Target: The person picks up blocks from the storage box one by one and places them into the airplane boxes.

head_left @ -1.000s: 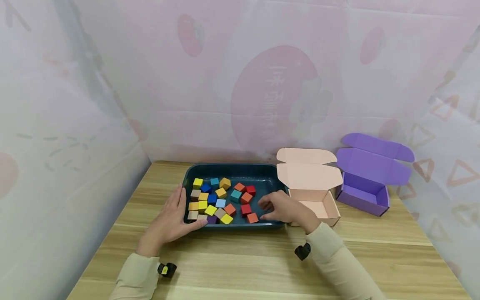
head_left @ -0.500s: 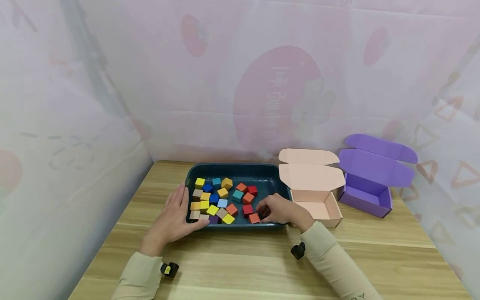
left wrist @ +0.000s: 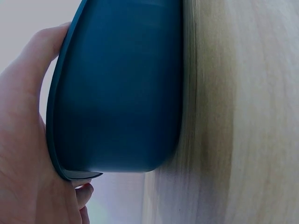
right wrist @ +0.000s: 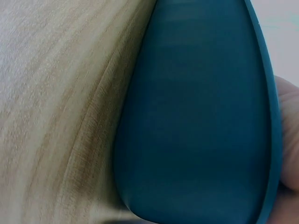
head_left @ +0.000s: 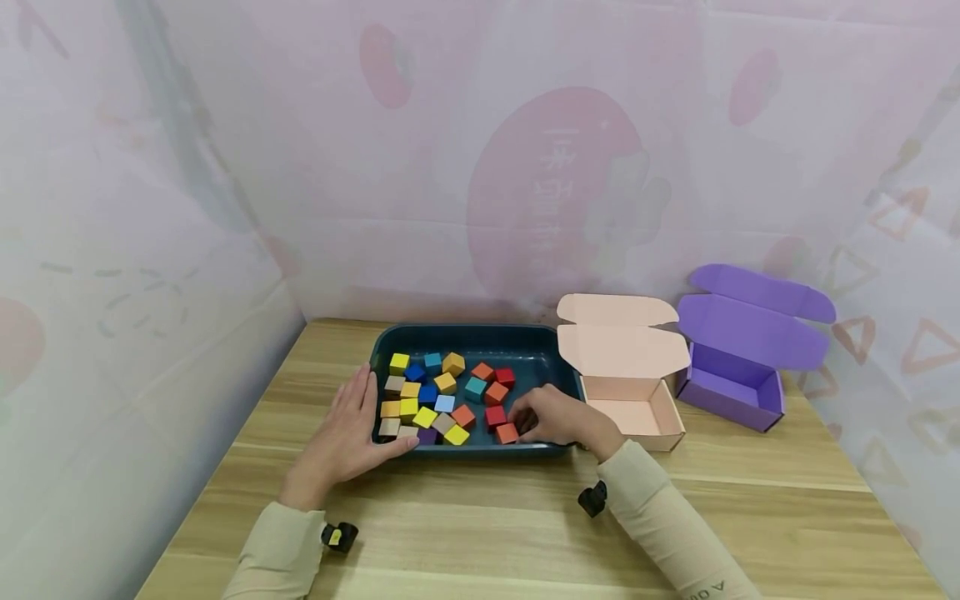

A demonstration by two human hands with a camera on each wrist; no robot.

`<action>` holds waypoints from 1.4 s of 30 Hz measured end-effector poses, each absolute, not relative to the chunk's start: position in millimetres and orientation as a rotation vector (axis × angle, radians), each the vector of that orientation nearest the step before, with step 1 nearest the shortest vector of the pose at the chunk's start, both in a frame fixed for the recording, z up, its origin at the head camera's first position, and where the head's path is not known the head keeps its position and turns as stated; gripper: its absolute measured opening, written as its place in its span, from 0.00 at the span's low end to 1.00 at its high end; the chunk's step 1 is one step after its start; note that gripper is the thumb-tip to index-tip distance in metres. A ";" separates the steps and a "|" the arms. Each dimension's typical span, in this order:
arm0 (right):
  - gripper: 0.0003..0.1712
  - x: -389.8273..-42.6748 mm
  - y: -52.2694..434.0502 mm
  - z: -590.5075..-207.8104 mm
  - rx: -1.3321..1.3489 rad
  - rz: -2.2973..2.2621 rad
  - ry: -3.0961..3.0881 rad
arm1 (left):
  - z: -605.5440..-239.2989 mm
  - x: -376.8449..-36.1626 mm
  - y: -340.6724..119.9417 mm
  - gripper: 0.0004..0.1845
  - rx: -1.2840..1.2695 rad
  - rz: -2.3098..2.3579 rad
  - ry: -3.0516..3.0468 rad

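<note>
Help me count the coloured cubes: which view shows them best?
The head view: the coloured cubes lie in plain sight inside the dark tray, by the right hand. Both wrist views show only the tray's outer wall and the wooden table, no cubes.

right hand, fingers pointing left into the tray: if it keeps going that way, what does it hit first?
Likely the orange-red cube: the right hand has its fingertips at or just touching it inside the dark tray, with a red cube beside.

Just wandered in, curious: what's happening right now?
Left hand flat against tray edge. Right hand pinching orange block. Red block touching it.
</note>
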State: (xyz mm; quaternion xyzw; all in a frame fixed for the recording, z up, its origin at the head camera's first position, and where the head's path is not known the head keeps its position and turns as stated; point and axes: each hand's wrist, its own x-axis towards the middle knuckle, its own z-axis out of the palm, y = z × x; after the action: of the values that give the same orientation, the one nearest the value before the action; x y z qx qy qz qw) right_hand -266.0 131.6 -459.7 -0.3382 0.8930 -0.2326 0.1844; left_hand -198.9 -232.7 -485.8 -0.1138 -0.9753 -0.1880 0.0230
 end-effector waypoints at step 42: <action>0.11 -266.5 252.5 -393.2 -0.831 -0.861 2.716 | -482.3 -198.2 -231.7 0.70 -0.344 -0.588 -3.033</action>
State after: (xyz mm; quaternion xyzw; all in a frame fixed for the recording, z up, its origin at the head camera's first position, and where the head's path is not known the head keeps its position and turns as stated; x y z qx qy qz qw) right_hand -266.5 252.5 -393.2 -0.2790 0.9117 -0.2891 0.0865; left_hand -198.2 -231.7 -482.3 -0.1106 -0.9756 -0.1891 0.0166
